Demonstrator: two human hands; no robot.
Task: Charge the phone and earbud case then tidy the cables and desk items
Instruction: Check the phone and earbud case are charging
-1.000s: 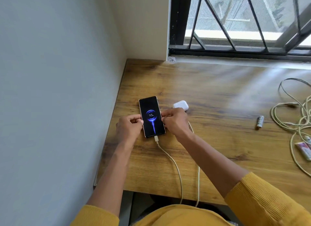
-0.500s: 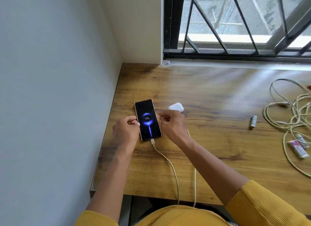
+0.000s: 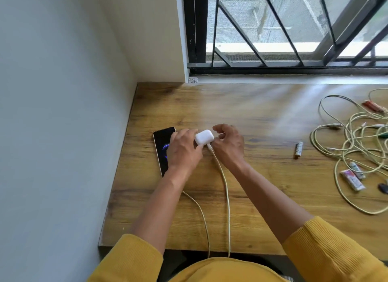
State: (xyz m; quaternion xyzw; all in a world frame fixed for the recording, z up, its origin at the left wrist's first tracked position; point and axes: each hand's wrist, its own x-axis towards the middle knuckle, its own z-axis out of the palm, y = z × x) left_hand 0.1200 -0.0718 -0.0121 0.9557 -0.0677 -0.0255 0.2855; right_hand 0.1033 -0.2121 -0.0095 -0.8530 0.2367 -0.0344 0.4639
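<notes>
The left hand point(image 3: 184, 150) is pinching the white earbud case point(image 3: 203, 137) (cable point(image 3: 224, 183) attached) while the right hand point(image 3: 227, 144), fingers curled, is hovering beside it; both have left the phone point(image 3: 162, 143), now under the left hand.

No text is legible on the phone point(image 3: 162, 147) or battery point(image 3: 299, 149)
</notes>
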